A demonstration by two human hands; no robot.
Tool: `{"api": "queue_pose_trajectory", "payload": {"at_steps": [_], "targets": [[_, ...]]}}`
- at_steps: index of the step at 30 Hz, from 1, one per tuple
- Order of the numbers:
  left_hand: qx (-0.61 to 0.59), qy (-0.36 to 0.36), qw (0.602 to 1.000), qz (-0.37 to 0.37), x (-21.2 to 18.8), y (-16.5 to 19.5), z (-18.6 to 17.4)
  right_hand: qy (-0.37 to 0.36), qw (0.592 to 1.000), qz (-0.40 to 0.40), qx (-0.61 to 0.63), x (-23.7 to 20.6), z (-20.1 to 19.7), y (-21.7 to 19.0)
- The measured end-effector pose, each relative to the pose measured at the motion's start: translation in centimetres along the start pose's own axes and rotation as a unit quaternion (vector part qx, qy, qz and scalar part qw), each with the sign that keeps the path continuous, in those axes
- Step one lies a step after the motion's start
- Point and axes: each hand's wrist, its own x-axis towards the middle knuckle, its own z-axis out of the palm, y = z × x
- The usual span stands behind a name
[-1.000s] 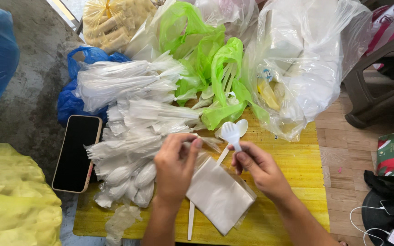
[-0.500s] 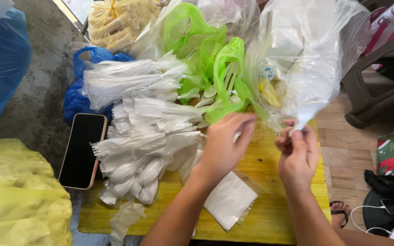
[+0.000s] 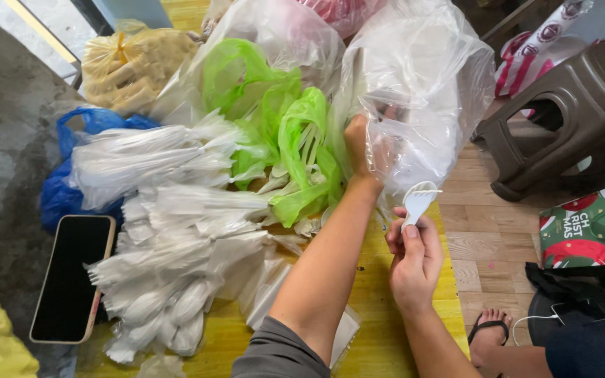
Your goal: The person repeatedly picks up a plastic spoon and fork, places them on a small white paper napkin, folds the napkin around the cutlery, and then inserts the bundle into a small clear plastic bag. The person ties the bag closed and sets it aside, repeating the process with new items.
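Note:
My left hand (image 3: 360, 148) reaches up into the mouth of a large clear plastic bag (image 3: 428, 84); its fingers show only dimly through the film, so their grip is unclear. Just below the bag, my right hand (image 3: 412, 260) pinches a white plastic fork (image 3: 419, 201) by its handle, tines up. To the left lies a heap of clear-wrapped white plastic cutlery (image 3: 169, 259) on the yellow wooden table (image 3: 404, 350). A flat clear packet of white napkins (image 3: 346, 330) lies partly hidden under my left forearm.
Green bags (image 3: 302, 140) of cutlery sit mid-table, with a yellowish bag (image 3: 131, 63) and a blue bag (image 3: 71, 199) to the left. A black phone (image 3: 71, 276) lies at the left edge. A brown plastic stool (image 3: 575, 119), a red-green gift bag (image 3: 589, 227) and a sandalled foot (image 3: 488, 329) are on the right.
My left hand has moved from the wrapped-cutlery heap up into the clear bag. My right hand has come down from the bag's edge and now holds a fork.

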Motion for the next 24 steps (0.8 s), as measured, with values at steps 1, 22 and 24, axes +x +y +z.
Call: {"api": "queue_pose_trajectory", "payload": {"at_steps": [1,22,24], "targets": [[0.001,0.008,1.0,0.012,0.1,0.2,0.1,-0.002,1.0,0.005,0.005,-0.1,0.0,0.0],[0.089,-0.104,0.982,0.128,-8.9,9.9,-18.5,-0.102,0.995,0.002,0.006,-0.2,0.4,-1.2],[0.121,-0.114,0.976,0.14,-9.4,10.8,-20.1,-0.114,0.992,0.042,-0.025,-0.6,0.4,-0.9]]}}
